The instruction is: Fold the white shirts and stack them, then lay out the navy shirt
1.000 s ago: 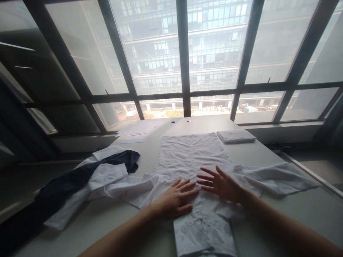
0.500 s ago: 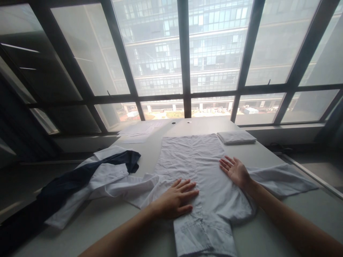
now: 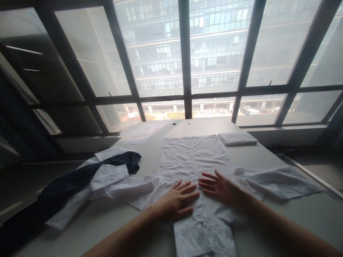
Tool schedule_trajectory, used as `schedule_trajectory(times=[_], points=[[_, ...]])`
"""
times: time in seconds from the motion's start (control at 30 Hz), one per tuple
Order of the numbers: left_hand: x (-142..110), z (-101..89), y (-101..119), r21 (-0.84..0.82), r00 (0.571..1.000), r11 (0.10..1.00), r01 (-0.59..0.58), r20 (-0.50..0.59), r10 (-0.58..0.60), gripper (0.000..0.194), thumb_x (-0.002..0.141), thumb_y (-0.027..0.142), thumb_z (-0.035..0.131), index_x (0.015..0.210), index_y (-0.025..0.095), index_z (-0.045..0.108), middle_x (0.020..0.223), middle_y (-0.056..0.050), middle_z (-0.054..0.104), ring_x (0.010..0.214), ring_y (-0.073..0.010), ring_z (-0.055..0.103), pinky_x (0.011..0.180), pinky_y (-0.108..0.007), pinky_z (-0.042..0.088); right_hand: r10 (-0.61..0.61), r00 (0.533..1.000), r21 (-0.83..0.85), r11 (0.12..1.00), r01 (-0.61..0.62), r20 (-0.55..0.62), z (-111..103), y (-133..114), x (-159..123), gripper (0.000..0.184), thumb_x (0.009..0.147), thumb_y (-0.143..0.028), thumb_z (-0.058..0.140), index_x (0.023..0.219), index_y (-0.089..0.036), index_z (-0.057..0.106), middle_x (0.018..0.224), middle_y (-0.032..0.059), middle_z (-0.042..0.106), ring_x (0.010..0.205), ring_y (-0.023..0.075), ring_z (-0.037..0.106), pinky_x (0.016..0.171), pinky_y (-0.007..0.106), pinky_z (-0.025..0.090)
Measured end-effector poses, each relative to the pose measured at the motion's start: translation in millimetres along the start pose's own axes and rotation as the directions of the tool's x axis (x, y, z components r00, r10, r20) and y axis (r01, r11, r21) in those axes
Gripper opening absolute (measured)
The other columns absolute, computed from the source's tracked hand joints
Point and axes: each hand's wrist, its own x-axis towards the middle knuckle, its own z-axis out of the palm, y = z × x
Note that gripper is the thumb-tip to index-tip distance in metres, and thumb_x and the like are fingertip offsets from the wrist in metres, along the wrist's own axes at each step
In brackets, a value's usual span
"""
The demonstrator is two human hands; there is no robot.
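A white shirt lies spread on the table in front of me, with its sleeves out to both sides and wrinkles across the body. My left hand rests flat on the middle of it, fingers stretched out. Close beside it, my right hand is over the shirt's right half, fingers extended and slightly apart; whether it touches the cloth I cannot tell. Neither hand holds anything. The shirt's right sleeve stretches toward the table's right side. Its near end lies below my hands.
Dark and white clothes are heaped on the table's left side. A folded white cloth sits at the back right, and paper sheets lie at the back left. The table stands against large windows.
My right hand has moved left and nearer to me, from the shirt's right edge to beside my left hand. The left hand has stayed in place.
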Motion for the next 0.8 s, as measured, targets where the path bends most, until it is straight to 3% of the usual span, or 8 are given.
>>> schedule_trajectory(times=[0.1,0.23,0.33,0.47,0.53,0.6,0.7,0.8], points=[[-0.3,-0.7,0.9,-0.018,1.000,1.000,0.003,0.006,-0.003,0.061,0.100,0.051,0.053,0.158,0.037,0.037,0.166,-0.003,0.029,0.154,-0.0314,0.024,0.125,-0.056,0.014,-0.080,0.976,0.058,0.994,0.093,-0.202,-18.0,-12.8,5.3,0.049,0.105,-0.049,0.040,0.141,-0.017,0.052,0.139,0.0165,0.063,0.124,0.0231,0.064,0.111,0.044,0.047],[-1.3,0.3,0.1,-0.061,1.000,0.998,-0.001,0.001,0.001,0.061,0.100,0.050,0.054,0.157,0.036,0.038,0.166,-0.004,0.030,0.154,-0.0314,0.023,0.125,-0.056,0.012,-0.274,0.823,0.065,0.934,0.351,-0.498,-48.3,-39.4,8.6,0.036,0.106,-0.035,0.039,0.134,-0.018,0.053,0.129,0.0155,0.067,0.112,0.0206,0.070,0.095,0.039,0.059],[-0.4,0.2,0.0,-0.135,1.000,0.991,-0.009,-0.022,0.006,0.062,0.098,0.052,0.057,0.156,0.036,0.041,0.165,-0.004,0.032,0.153,-0.0333,0.025,0.125,-0.057,0.011,-0.339,0.751,0.062,0.891,0.449,-0.567,-62.3,-48.7,9.2,0.033,0.106,-0.033,0.037,0.130,-0.018,0.055,0.125,0.0151,0.068,0.108,0.0209,0.072,0.088,0.039,0.063],[5.1,-2.2,-0.5,-0.447,0.978,0.894,0.026,-0.172,-0.115,0.055,0.097,0.052,0.059,0.148,0.033,0.054,0.159,-0.006,0.044,0.150,-0.0330,0.034,0.125,-0.052,0.021,-0.344,0.748,0.068,0.886,0.459,-0.568,-64.5,-47.0,11.2,0.032,0.106,-0.033,0.037,0.124,-0.017,0.058,0.123,0.0150,0.068,0.106,0.0215,0.072,0.084,0.037,0.065],[7.8,-2.5,-4.7,-0.698,0.913,0.716,0.018,-0.281,-0.296,0.049,0.097,0.051,0.058,0.140,0.028,0.062,0.151,-0.010,0.054,0.143,-0.0324,0.044,0.120,-0.048,0.032,-0.337,0.749,0.068,0.889,0.452,-0.570,-62.6,-45.4,12.3,0.032,0.106,-0.033,0.037,0.122,-0.017,0.059,0.122,0.0151,0.069,0.105,0.0216,0.073,0.083,0.036,0.065],[8.7,-2.0,-13.5,-0.919,0.836,0.390,-0.064,-0.263,-0.482,0.046,0.097,0.049,0.058,0.135,0.023,0.064,0.144,-0.013,0.060,0.133,-0.0325,0.055,0.112,-0.047,0.043,-0.339,0.751,0.065,0.890,0.451,-0.566,-61.0,-45.0,12.7,0.033,0.107,-0.033,0.037,0.121,-0.016,0.060,0.121,0.0158,0.069,0.106,0.0218,0.072,0.083,0.036,0.065],[5.3,-2.2,-34.4,-0.968,0.785,-0.180,-0.173,-0.024,-0.620,0.042,0.100,0.041,0.054,0.135,0.018,0.059,0.142,-0.016,0.060,0.120,-0.0296,0.065,0.098,-0.041,0.053,-0.339,0.752,0.062,0.891,0.449,-0.566,-59.6,-45.3,12.1,0.033,0.107,-0.034,0.035,0.121,-0.017,0.061,0.119,0.0146,0.070,0.106,0.0209,0.072,0.083,0.035,0.065],[-0.7,-5.9,-57.6,-0.856,0.698,-0.455,-0.244,0.171,-0.696,0.031,0.102,0.027,0.048,0.127,0.014,0.059,0.135,-0.018,0.063,0.111,-0.0250,0.070,0.088,-0.033,0.058,-0.331,0.752,0.063,0.895,0.441,-0.570,-58.8,-45.5,11.1,0.034,0.107,-0.034,0.035,0.120,-0.018,0.062,0.119,0.0136,0.070,0.105,0.0200,0.073,0.082,0.034,0.065]])
